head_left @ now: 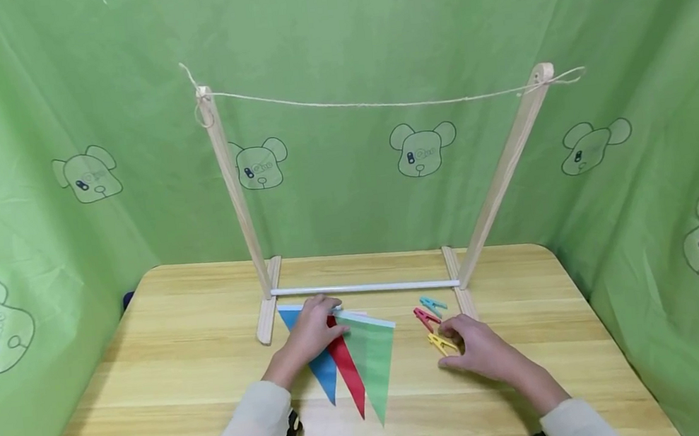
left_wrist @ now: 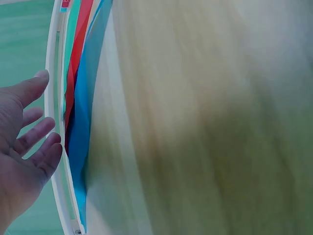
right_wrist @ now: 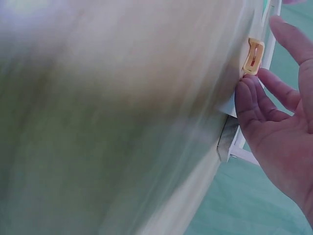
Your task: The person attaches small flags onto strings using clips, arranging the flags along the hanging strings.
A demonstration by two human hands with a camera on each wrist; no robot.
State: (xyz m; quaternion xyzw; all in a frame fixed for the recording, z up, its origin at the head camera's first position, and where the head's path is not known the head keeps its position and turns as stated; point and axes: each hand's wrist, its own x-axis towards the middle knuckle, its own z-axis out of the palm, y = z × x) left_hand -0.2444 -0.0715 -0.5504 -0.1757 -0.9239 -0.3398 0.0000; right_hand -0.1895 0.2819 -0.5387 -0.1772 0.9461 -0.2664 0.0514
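Blue, red and green triangular pennants with white top edges lie fanned and overlapping on the table. Over their top edges is my left hand, its thumb apart from the fingers; it hides part of the blue and red ones. In the left wrist view, the hand has loosely bent, parted fingers. My right hand is at a yellow clothespin, thumb and fingers on either side. In the right wrist view, fingertips are right at the clothespin's end, while the thumb stands off from it.
Red and light-blue clothespins lie just behind the yellow one. A wooden frame with two posts and a white crossbar stands at the back of the table. A string hangs between the post tops, before green curtains.
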